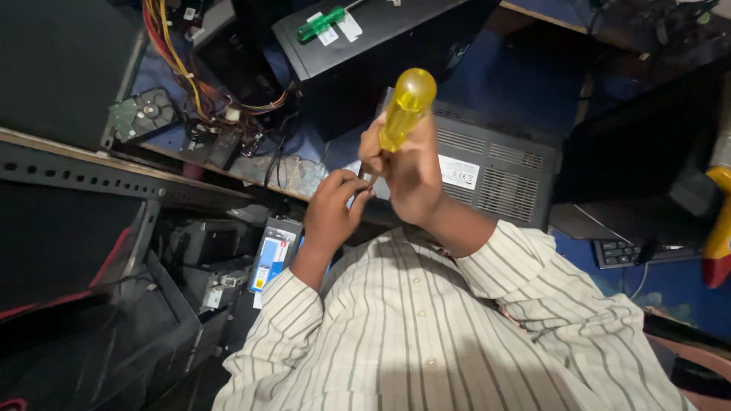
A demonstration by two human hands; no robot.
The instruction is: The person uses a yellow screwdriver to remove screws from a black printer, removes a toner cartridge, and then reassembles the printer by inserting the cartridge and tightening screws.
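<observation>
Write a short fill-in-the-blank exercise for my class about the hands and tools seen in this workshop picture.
1. The right hand grips a screwdriver whose handle is ____ in colour.
2. The left hand touches the screwdriver near its ____ end.
3. A second screwdriver, lying on the black computer case, has a ____ handle.
4. The person's shirt has a ____ pattern.

Missing words: yellow; lower; green; striped
</observation>
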